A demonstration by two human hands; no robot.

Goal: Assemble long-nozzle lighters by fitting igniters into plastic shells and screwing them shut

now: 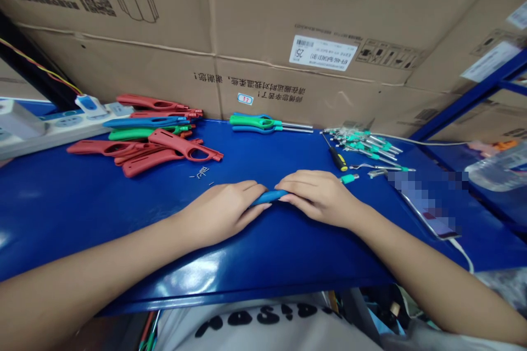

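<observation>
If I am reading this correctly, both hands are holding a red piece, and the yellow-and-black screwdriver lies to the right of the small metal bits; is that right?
The colour is wrong: the head view shows a blue piece in the left hand and right hand. The screwdriver does lie to the right of the small metal bits.

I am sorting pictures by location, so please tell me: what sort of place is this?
Probably an assembly or repair workspace. On the blue tabletop lie a pile of coloured plastic handles, a bunch of metal-tubed parts with green fittings, and a screwdriver.
</observation>
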